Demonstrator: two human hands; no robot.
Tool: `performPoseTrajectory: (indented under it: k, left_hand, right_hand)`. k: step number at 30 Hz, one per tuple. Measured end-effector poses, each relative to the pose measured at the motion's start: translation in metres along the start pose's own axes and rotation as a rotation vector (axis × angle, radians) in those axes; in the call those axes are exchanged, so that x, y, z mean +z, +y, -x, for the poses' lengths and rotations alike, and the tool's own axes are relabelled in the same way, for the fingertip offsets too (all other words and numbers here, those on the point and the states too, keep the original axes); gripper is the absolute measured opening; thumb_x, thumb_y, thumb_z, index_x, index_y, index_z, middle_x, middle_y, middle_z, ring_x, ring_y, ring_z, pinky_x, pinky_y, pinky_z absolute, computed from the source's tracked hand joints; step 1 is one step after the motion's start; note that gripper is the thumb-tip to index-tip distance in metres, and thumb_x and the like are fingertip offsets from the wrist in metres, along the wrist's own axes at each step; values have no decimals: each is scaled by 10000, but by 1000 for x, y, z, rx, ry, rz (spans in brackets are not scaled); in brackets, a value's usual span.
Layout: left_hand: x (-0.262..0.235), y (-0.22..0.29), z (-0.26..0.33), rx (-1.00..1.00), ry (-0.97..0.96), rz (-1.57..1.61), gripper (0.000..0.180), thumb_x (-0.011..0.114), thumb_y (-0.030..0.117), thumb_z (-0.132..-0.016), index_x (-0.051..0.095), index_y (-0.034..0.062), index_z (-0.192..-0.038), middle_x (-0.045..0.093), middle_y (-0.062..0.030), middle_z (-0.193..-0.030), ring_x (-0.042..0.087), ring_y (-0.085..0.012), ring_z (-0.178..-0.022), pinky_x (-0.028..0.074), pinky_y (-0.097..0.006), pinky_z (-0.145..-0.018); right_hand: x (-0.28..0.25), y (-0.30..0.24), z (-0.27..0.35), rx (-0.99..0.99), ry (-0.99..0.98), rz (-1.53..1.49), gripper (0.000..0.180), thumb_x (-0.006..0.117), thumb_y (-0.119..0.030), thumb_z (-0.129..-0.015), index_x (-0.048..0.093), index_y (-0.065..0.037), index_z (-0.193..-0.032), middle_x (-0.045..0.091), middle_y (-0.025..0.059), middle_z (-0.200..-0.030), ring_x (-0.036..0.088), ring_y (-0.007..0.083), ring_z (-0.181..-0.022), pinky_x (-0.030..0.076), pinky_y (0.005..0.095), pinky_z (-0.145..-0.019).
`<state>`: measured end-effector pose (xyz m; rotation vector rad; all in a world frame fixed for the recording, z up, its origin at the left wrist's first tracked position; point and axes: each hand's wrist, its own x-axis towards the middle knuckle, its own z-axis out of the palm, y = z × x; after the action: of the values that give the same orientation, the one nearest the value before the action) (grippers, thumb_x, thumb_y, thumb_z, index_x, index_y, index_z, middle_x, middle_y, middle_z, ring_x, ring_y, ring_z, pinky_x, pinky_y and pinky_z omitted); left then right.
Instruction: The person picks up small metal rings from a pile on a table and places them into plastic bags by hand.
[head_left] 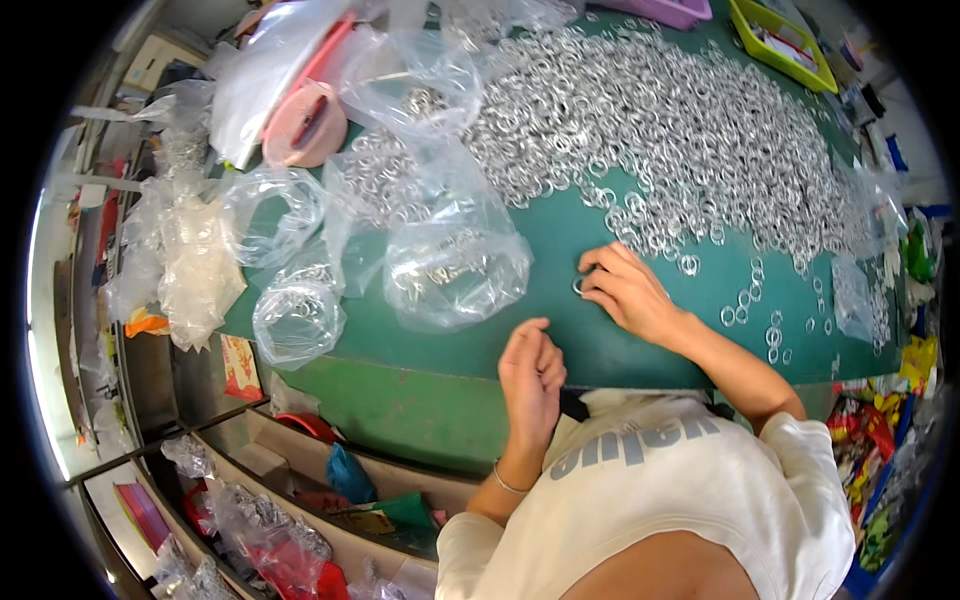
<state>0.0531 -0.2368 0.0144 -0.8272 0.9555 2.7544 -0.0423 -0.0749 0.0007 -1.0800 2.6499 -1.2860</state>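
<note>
Over the green tabletop (560, 340), my right hand (632, 296) has its fingers curled together, with a small silvery metal ring (577, 286) at the tips of thumb and forefinger. My left hand (531, 378) is at the table's near edge, fingers folded in; whatever they might hold is hidden. Beyond my right hand spreads a large heap of silvery metal rings (660, 120). A few loose rings (742, 298) lie to its right. Left of my hands stands an open clear plastic bag (455, 275) with some metal pieces inside.
More clear bags of metal pieces (300, 315) crowd the table's left side, near a pink round container (308, 125). A yellow-green basket (785, 45) and a purple tray (665, 8) stand at the far edge. Below left are open compartments (370, 460) with bags and packets.
</note>
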Motion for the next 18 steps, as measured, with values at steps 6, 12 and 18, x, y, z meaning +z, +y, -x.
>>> performPoseTrajectory:
  k: [6, 12, 18]
  left_hand:
    - [-5, 8, -6, 57, 30, -114, 150, 439, 122, -924, 530, 25, -994, 307, 42, -595, 252, -26, -444, 190, -161, -364]
    - [6, 10, -6, 8, -10, -80, 154, 440, 121, -920, 522, 27, -1010, 298, 41, -591, 244, -29, -450, 184, -164, -361]
    - [-22, -1, -14, -408, -237, 649, 296, 433, 117, -911, 449, -2, -1182, 432, -42, -774, 434, -116, -652, 384, -192, -473]
  right_hand:
    - [-33, -10, -70, 481, -264, -767, 142, 572, -153, -863, 586, -12, -859, 602, 43, -796, 547, 81, -652, 432, 222, -571]
    - [-37, 6, -208, 377, 50, -770, 346, 519, -165, -887, 505, 72, -1139, 597, 130, -988, 595, 167, -825, 490, 263, -714]
    - [-67, 23, -128, 287, -50, -595, 271, 494, -105, -878, 545, 46, -1097, 608, 110, -1003, 594, 155, -857, 483, 273, -710]
